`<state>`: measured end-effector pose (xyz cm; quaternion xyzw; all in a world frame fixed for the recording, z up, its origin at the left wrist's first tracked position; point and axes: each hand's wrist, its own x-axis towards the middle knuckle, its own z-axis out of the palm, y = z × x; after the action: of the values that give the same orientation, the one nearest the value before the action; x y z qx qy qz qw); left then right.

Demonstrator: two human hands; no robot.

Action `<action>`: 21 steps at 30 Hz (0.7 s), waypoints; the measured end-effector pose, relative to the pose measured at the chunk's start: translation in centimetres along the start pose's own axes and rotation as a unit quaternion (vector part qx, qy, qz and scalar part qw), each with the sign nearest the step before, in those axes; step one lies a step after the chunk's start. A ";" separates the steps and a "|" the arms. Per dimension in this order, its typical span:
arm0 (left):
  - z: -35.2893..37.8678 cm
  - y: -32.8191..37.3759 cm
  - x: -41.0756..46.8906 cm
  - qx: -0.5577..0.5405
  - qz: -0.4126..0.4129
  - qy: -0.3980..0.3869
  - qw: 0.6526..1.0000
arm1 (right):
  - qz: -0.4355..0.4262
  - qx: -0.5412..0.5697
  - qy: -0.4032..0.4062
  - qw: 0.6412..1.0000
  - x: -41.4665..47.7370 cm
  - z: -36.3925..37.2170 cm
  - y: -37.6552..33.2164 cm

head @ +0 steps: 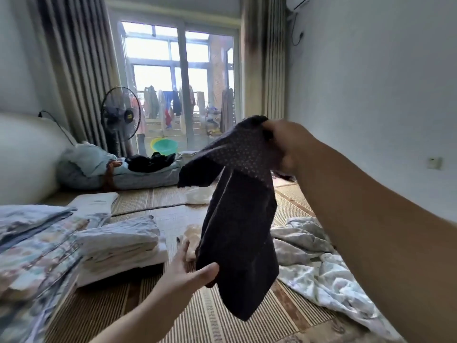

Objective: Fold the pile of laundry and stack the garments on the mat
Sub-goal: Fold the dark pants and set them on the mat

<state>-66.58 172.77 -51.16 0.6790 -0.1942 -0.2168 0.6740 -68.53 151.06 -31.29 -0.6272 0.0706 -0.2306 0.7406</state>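
The right hand [279, 144] is raised and closed tight round the top of a dark navy dotted cloth garment [237, 219]. The garment hangs in the air above the striped woven straw mat [222, 318]. Lower down, the left hand [190, 266] pinches one side edge, thumb on the front and the other fingers largely behind the cloth. The lower grip looks shallow, so a tug to straighten the cloth could pull the edge free and let the bottom swing. The garment also hangs twisted, with one flap jutting left near the top; laid down like this it would probably fold lopsided and need redoing. Its hem hangs close to a small crumpled beige cloth [193, 233] on the mat and could drag it along. The left forearm passes near the stack of folded pale garments [118, 243], which a wide sweep might nudge askew. A rumpled pale floral sheet [316, 256] lies to the right, where a loose corner could catch. No writing can be read: the yellow label on the black standing fan [121, 115], the faint mark on a folded white item [96, 201] and the mat's border motifs are all too blurred.
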 end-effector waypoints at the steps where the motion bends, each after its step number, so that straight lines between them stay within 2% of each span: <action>1: -0.6 -0.6 -0.2 -0.054 -0.035 0.011 0.998 | 0.007 -0.001 -0.013 1.000 -0.3 0.6 0.4; 3: -1.7 -1.4 -0.3 -0.188 -0.076 0.008 0.979 | 0.027 0.004 -0.031 0.999 -0.9 1.6 1.3; 6: -3.4 -1.5 -0.3 -0.321 -0.063 0.048 0.944 | 0.072 0.060 -0.060 0.994 -1.6 2.3 3.1; 9: -5.3 -0.3 -0.4 -0.347 -0.040 0.084 0.933 | 0.102 0.068 -0.085 0.989 -1.9 1.9 5.6; 12: -7.4 2.3 -0.3 -0.341 0.002 0.149 0.928 | 0.129 0.043 -0.067 0.988 -2.0 0.7 8.9; 14: -8.3 4.2 -0.3 -0.319 0.024 0.185 0.929 | 0.163 -0.003 -0.081 0.983 -2.2 0.0 11.2; 17: -8.3 6.1 -0.3 -0.269 0.032 0.203 0.941 | 0.201 -0.155 -0.153 0.955 -3.3 0.6 13.6; 19: -7.7 6.6 -0.3 -0.237 0.016 0.201 0.951 | 0.138 -0.261 -0.188 0.937 -4.2 2.3 14.8; 21: -6.7 6.9 -0.5 -0.211 -0.001 0.197 0.957 | 0.008 -0.342 -0.213 0.915 -5.7 5.0 15.5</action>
<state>-63.08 178.47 -44.30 0.5506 -0.0065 -0.1155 0.8267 -67.63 159.62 -46.27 -0.8759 -0.0088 -0.0470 0.4801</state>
